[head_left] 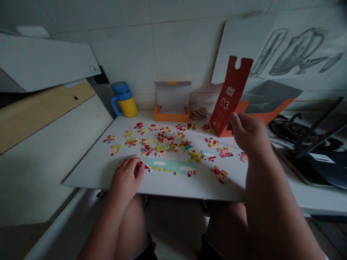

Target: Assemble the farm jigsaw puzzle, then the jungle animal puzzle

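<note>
A joined strip of jigsaw puzzle (169, 165), pale green with white clouds, lies near the table's front edge. Over its left end is my left hand (127, 173), thumb and fingertips closed on a red puzzle piece (147, 166) that they partly cover. My right hand (248, 131) is raised at the right, fingers curled and thumb pressed in; what they hold, if anything, is hidden. Right behind it stands a red-orange card box (225, 103) marked 03, its flap upright. Loose puzzle pieces (162, 147) spread behind the strip, and a small cluster (220, 174) lies to its right.
Along the wall stand a blue-and-yellow mug (127, 106), an open orange box (171, 116) and a plastic bag of pieces (199, 110). Large boards and a white box (48, 65) lean in from the left. Dark equipment (311, 144) occupies the right side.
</note>
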Demonstrator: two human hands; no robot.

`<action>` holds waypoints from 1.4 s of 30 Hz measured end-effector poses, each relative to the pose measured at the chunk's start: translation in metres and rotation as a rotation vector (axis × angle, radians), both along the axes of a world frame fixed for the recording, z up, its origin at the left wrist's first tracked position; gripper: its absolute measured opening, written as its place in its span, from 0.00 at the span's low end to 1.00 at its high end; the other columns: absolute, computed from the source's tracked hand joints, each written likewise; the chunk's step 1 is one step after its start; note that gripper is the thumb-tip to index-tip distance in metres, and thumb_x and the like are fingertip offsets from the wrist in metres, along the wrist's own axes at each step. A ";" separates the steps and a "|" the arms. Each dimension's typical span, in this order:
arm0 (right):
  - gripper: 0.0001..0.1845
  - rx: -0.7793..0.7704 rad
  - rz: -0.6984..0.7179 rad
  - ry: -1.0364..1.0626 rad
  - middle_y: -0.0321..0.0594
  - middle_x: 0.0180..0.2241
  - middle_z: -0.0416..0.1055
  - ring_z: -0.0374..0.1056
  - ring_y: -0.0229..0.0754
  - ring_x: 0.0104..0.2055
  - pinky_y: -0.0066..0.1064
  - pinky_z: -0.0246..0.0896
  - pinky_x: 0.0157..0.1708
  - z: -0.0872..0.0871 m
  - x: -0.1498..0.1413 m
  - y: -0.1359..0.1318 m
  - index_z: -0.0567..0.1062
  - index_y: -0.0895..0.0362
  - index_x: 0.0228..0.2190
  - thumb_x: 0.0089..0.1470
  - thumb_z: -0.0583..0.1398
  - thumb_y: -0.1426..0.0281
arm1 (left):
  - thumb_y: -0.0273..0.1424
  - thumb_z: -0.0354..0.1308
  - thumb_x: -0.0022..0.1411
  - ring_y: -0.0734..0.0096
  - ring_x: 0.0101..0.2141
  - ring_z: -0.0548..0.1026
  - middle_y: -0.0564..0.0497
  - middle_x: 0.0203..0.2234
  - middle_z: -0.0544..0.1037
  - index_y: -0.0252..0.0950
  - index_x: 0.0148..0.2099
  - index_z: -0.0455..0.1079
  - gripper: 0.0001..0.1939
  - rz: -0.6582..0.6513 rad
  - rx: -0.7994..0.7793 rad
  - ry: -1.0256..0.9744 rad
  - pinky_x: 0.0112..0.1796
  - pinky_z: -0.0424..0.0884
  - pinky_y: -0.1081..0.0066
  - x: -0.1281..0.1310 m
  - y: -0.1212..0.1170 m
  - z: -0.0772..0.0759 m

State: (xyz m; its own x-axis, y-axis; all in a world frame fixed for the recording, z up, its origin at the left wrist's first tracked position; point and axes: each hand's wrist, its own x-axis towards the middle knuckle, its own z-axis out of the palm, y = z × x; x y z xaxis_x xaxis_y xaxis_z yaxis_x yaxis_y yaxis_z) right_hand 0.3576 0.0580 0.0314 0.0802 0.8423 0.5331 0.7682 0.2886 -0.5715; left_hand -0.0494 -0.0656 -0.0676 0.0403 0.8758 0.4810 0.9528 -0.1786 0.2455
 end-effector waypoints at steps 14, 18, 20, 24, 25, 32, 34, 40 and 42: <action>0.18 -0.523 0.287 -0.522 0.50 0.42 0.79 0.75 0.50 0.39 0.38 0.67 0.40 -0.061 0.009 -0.019 0.81 0.57 0.40 0.53 0.70 0.57 | 0.28 0.51 0.71 0.56 0.46 0.81 0.46 0.44 0.84 0.41 0.47 0.74 0.10 0.044 0.085 -0.248 0.52 0.74 0.60 -0.002 -0.010 -0.002; 0.18 -0.526 0.294 -0.463 0.43 0.34 0.79 0.72 0.47 0.33 0.36 0.62 0.33 -0.060 0.017 -0.011 0.76 0.54 0.34 0.52 0.69 0.53 | 0.26 0.50 0.69 0.57 0.46 0.81 0.47 0.44 0.84 0.41 0.44 0.72 0.10 0.196 0.099 -0.357 0.52 0.73 0.60 -0.003 -0.010 0.003; 0.15 -0.458 0.253 -0.394 0.41 0.31 0.78 0.70 0.45 0.31 0.35 0.59 0.31 -0.059 0.015 -0.015 0.74 0.52 0.34 0.56 0.66 0.54 | 0.26 0.51 0.68 0.57 0.46 0.81 0.47 0.43 0.84 0.42 0.44 0.72 0.09 0.193 0.090 -0.383 0.52 0.73 0.60 -0.003 -0.010 0.005; 0.17 -0.371 0.230 -0.165 0.39 0.30 0.77 0.68 0.44 0.29 0.34 0.57 0.30 -0.057 -0.023 -0.039 0.71 0.52 0.34 0.60 0.64 0.51 | 0.29 0.54 0.69 0.60 0.46 0.81 0.48 0.43 0.85 0.41 0.44 0.73 0.07 0.090 0.065 -0.467 0.52 0.73 0.63 -0.006 -0.011 0.007; 0.18 -0.388 0.282 -0.093 0.39 0.30 0.77 0.69 0.44 0.30 0.34 0.58 0.30 -0.057 -0.040 -0.047 0.72 0.52 0.35 0.60 0.64 0.51 | 0.31 0.55 0.70 0.61 0.46 0.82 0.48 0.43 0.85 0.41 0.45 0.73 0.06 0.058 0.053 -0.496 0.52 0.73 0.64 -0.007 -0.012 0.007; 0.11 -0.438 0.658 0.188 0.35 0.31 0.77 0.69 0.40 0.32 0.31 0.61 0.33 -0.070 -0.187 -0.097 0.72 0.52 0.37 0.60 0.66 0.60 | 0.43 0.59 0.72 0.62 0.45 0.83 0.47 0.42 0.86 0.40 0.58 0.73 0.18 -0.127 -0.086 -0.590 0.49 0.75 0.66 -0.012 -0.021 0.014; 0.09 -0.391 0.656 0.132 0.36 0.33 0.78 0.71 0.41 0.33 0.31 0.63 0.35 -0.074 -0.207 -0.102 0.73 0.52 0.39 0.61 0.66 0.64 | 0.43 0.58 0.72 0.62 0.43 0.83 0.47 0.41 0.86 0.40 0.52 0.76 0.16 -0.127 -0.118 -0.593 0.47 0.76 0.66 -0.016 -0.020 0.012; 0.19 -0.159 0.611 -0.279 0.53 0.56 0.77 0.69 0.58 0.61 0.49 0.60 0.61 -0.082 -0.191 -0.097 0.76 0.54 0.52 0.64 0.67 0.60 | 0.40 0.55 0.72 0.61 0.39 0.83 0.46 0.37 0.85 0.40 0.47 0.76 0.12 0.099 -0.027 -0.579 0.43 0.75 0.65 -0.019 -0.012 0.006; 0.24 -0.166 0.614 -0.325 0.53 0.60 0.75 0.67 0.59 0.64 0.51 0.57 0.65 -0.086 -0.178 -0.095 0.75 0.54 0.56 0.63 0.67 0.57 | 0.38 0.54 0.73 0.59 0.39 0.83 0.46 0.38 0.85 0.41 0.48 0.75 0.10 0.181 -0.004 -0.521 0.43 0.75 0.64 -0.017 -0.011 0.004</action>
State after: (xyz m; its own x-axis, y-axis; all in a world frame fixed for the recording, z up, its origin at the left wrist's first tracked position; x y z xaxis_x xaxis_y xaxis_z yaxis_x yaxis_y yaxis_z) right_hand 0.1795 -0.0373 -0.0545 -0.5759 0.7562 0.3107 0.6334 0.6530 -0.4153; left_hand -0.0667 -0.0769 -0.0636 -0.3534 0.8485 0.3939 0.7208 -0.0215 0.6928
